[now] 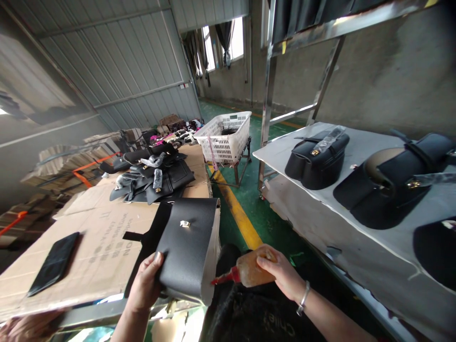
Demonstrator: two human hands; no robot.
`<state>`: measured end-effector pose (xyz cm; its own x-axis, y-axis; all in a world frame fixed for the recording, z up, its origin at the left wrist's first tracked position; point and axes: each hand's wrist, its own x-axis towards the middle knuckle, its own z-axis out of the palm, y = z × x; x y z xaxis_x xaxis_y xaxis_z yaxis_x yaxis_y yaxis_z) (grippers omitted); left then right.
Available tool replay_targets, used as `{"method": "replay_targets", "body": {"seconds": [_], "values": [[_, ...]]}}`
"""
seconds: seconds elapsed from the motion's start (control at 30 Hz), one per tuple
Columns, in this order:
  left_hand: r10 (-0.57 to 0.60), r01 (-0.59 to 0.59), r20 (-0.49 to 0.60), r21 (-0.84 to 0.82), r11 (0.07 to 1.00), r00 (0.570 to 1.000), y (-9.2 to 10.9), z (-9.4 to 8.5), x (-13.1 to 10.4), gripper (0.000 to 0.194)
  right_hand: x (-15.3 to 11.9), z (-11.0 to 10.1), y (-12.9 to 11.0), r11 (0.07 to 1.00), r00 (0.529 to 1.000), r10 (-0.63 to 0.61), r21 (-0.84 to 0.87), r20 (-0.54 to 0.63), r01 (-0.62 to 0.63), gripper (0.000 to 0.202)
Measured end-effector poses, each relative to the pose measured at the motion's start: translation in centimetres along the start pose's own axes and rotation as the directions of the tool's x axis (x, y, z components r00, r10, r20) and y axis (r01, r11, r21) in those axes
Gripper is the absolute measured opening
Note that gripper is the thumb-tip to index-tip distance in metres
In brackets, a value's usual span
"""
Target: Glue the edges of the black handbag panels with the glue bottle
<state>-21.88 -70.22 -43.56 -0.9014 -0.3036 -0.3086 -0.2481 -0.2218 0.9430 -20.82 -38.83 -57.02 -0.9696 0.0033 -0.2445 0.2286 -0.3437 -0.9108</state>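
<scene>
My left hand (pixel 145 281) grips the lower left edge of a black leather panel (pixel 188 244) with a small gold clasp, which bends over at the table's edge. My right hand (pixel 281 270) is closed round a bottle of amber liquid (pixel 253 268). The bottle's red nozzle points left, at the pale inner edge of the panel, close to it or touching. A flat black piece with a strap (pixel 151 237) lies partly under the panel on the cardboard (pixel 103 251).
Black bag parts (pixel 156 178) are heaped at the cardboard's far end. A dark flat pouch (pixel 55 261) lies left. Another person's hand (pixel 32 325) shows bottom left. A white basket (pixel 224 142) stands ahead; black bags (pixel 317 156) sit on the right-hand table (pixel 274 152).
</scene>
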Motion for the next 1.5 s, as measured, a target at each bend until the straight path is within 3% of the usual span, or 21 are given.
{"method": "replay_targets", "body": {"seconds": [0.2, 0.4, 0.57, 0.83, 1.03, 1.17, 1.3, 1.5], "values": [[-0.004, 0.004, 0.022, 0.016, 1.0, 1.0, -0.4, -0.5, 0.4, 0.051, 1.8, -1.1, -0.6, 0.995, 0.985, -0.097, -0.025, -0.144, 0.094, 0.044], [0.011, -0.012, 0.042, 0.018, 1.0, 0.999, -0.6, -0.7, 0.6, 0.047, 2.5, 0.4, -1.3, 0.994, 0.983, -0.099, 0.033, -0.153, 0.105, 0.046], [0.0, -0.003, 0.062, 0.042, 0.999, 0.998, -0.8, -1.2, 1.2, 0.05, 1.8, 0.7, -1.0, 0.997, 0.994, -0.03, 0.07, -0.103, 0.037, 0.046], [0.005, -0.007, 0.052, 0.037, 0.999, 0.999, -0.6, -1.1, 1.1, 0.053, -2.7, 0.6, 0.3, 0.987, 0.989, 0.135, 0.078, 0.058, -0.139, 0.048], [-0.006, 0.004, 0.058, 0.033, 0.999, 0.998, -0.8, -1.3, 1.5, 0.053, -2.3, -0.1, 0.8, 0.999, 0.999, 0.049, -0.013, 0.005, -0.049, 0.044], [-0.024, 0.022, 0.08, 0.032, 0.999, 0.996, -0.7, -1.1, 1.4, 0.05, -2.2, -0.2, 0.6, 0.998, 0.998, 0.052, -0.024, 0.043, -0.051, 0.043], [-0.08, 0.075, 0.121, 0.045, 0.996, 0.989, 0.5, -0.6, 1.0, 0.046, -2.6, 0.1, -0.1, 0.994, 0.995, 0.097, 0.055, 0.005, -0.097, 0.045], [-0.177, 0.134, 0.295, 0.159, 0.978, 0.939, 4.8, 0.7, 2.6, 0.039, -2.0, -0.4, -1.2, 0.939, 0.982, 0.181, 0.308, -0.051, -0.157, 0.048]]}}
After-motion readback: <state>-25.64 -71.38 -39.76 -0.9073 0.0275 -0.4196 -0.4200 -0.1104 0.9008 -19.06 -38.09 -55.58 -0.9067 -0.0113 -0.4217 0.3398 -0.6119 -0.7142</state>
